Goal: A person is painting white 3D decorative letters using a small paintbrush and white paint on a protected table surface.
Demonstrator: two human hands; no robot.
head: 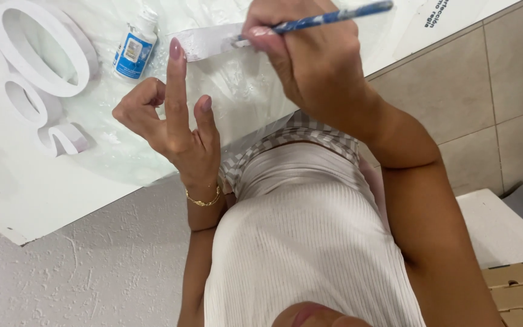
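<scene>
My right hand [301, 57] grips a blue-handled paintbrush [328, 18], its tip resting on a small flat white piece [210, 40] on the white table [43, 194]. My left hand [174, 118] is beside that piece, one straight finger pressing its left end while the other fingers curl in or stand apart. A small white paint bottle with a blue label [134, 45] stands just left of the piece.
Large white curved cut-out shapes [43, 66] lie at the table's left on clear plastic sheeting [237, 85]. A tiled floor [491, 91] is to the right, cardboard boxes [519, 290] at the lower right, and a textured white wall [80, 278] below.
</scene>
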